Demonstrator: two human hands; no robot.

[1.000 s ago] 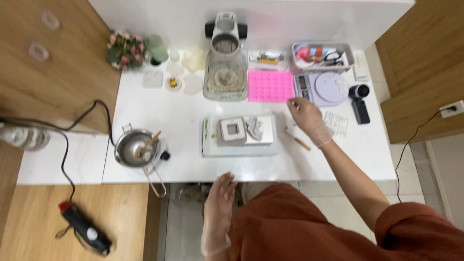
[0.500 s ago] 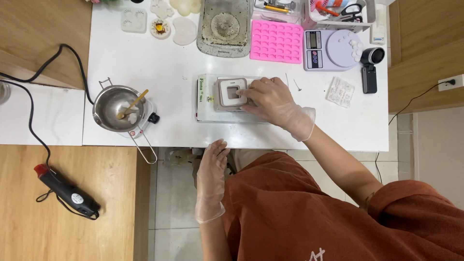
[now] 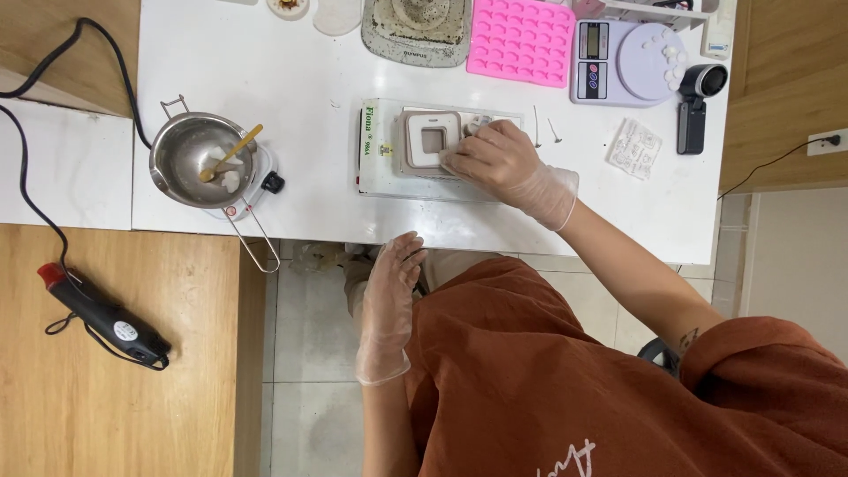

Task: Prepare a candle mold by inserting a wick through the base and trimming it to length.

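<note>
The gloved right hand (image 3: 496,162) presses curled fingers, seemingly grasping nothing, against the beige square mould (image 3: 430,141) on the flat box (image 3: 380,172) mid-tabletop, steadying it; left hand (image 3: 391,296) hangs open, empty.

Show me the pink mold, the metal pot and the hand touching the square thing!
pink mold (image 3: 521,40), head view, middle of tray.
metal pot (image 3: 190,157), head view, inside wall.
right hand (image 3: 499,161), head view, back of hand.

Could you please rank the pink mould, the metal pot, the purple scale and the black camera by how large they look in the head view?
1. Metal pot, counting its handle
2. Purple scale and pink mould: they look alike, and the frame edge cuts off the mould, so I will not rank them
3. Black camera
</note>
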